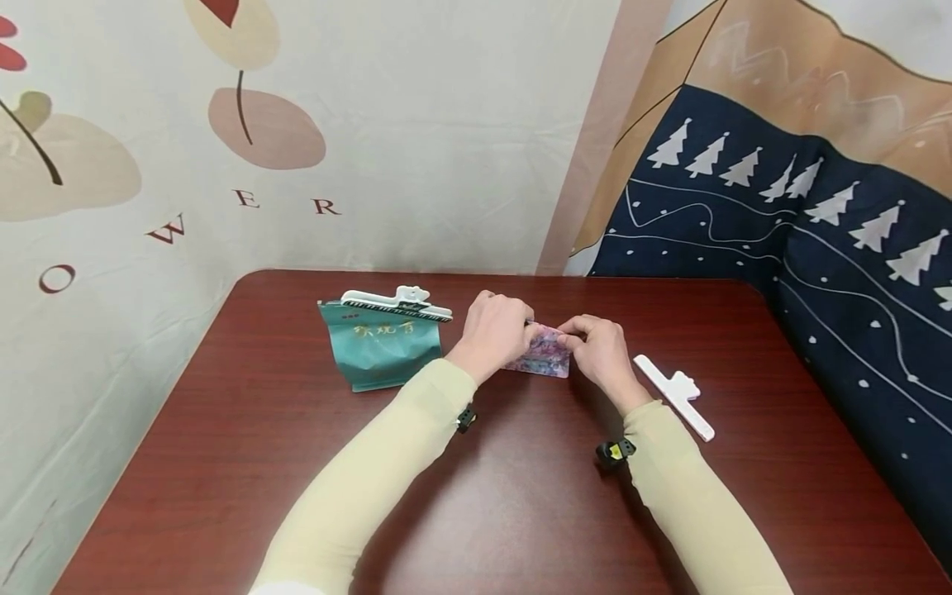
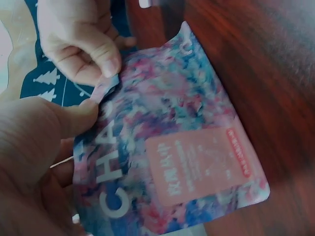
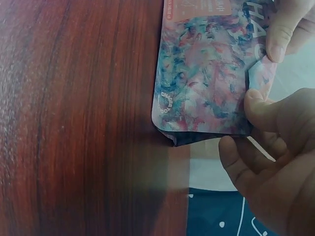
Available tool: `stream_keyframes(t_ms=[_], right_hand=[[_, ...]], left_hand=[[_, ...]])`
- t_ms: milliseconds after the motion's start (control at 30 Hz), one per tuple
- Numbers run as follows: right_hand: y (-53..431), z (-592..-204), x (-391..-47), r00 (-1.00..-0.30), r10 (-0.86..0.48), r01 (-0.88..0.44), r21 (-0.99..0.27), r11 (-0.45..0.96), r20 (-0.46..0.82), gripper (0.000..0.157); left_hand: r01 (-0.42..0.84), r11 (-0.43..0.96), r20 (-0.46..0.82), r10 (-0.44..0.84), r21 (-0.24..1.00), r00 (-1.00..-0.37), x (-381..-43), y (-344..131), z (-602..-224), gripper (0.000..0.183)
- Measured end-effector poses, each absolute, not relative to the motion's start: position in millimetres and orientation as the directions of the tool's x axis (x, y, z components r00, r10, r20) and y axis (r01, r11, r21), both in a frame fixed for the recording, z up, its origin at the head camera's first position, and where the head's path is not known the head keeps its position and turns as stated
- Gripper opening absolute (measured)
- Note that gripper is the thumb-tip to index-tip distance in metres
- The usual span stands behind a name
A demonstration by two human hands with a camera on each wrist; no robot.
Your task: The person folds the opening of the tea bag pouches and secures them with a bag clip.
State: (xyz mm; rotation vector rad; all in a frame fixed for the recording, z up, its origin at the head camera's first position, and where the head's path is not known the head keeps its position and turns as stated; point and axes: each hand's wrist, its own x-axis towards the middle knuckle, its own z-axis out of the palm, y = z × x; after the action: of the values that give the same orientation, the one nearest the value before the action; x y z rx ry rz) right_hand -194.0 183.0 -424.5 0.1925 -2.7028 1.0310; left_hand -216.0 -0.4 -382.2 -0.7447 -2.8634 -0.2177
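A pink, blue and purple pouch (image 1: 549, 357) with white letters and a pink label (image 2: 197, 164) is held between both hands over the table. My left hand (image 1: 494, 330) pinches its top edge between thumb and fingers. At the same edge, my right hand (image 1: 601, 354) grips near the corner. Between the two thumbs a small flap (image 3: 262, 77) of the top edge is folded over, seen in both wrist views. A white sealing clip (image 1: 677, 397) lies on the table right of my right hand. Left of my left hand stands a green pouch (image 1: 385, 351).
Another white clip (image 1: 397, 304) with a dark toothed edge sits across the green pouch's top. Everything rests on a dark red-brown wooden table (image 1: 535, 496). A printed cloth (image 1: 446, 165) hangs behind it, and navy fabric with white trees (image 1: 744, 198) borders the right side.
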Motion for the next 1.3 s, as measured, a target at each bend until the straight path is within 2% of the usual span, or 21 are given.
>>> stream_keyframes(t_ms=[167, 433, 1033, 1300], right_hand=[[185.7, -422.8, -193.5, -0.971, -0.066, -0.203, -0.638, 0.743, 0.232, 0.008], [192.7, -418.6, -193.1, -0.990, -0.063, -0.130, -0.646, 0.753, 0.126, 0.017], [186.3, -422.3, -191.9, -0.972, -0.009, -0.152, -0.602, 0.784, 0.233, 0.009], [188.4, -420.9, -187.3, -0.973, -0.061, -0.176, -0.545, 0.819, 0.224, 0.015]], left_hand=[[0.459, 0.882, 0.148, 0.442, 0.108, -0.885, -215.2, -3.6, -378.6, 0.030], [0.456, 0.885, 0.139, 0.441, 0.098, -0.887, -217.9, -2.5, -380.1, 0.030], [0.451, 0.889, 0.152, 0.437, 0.082, -0.887, -219.7, -0.8, -381.9, 0.028], [0.440, 0.893, 0.129, 0.427, 0.094, -0.895, -219.0, -1.5, -381.8, 0.028]])
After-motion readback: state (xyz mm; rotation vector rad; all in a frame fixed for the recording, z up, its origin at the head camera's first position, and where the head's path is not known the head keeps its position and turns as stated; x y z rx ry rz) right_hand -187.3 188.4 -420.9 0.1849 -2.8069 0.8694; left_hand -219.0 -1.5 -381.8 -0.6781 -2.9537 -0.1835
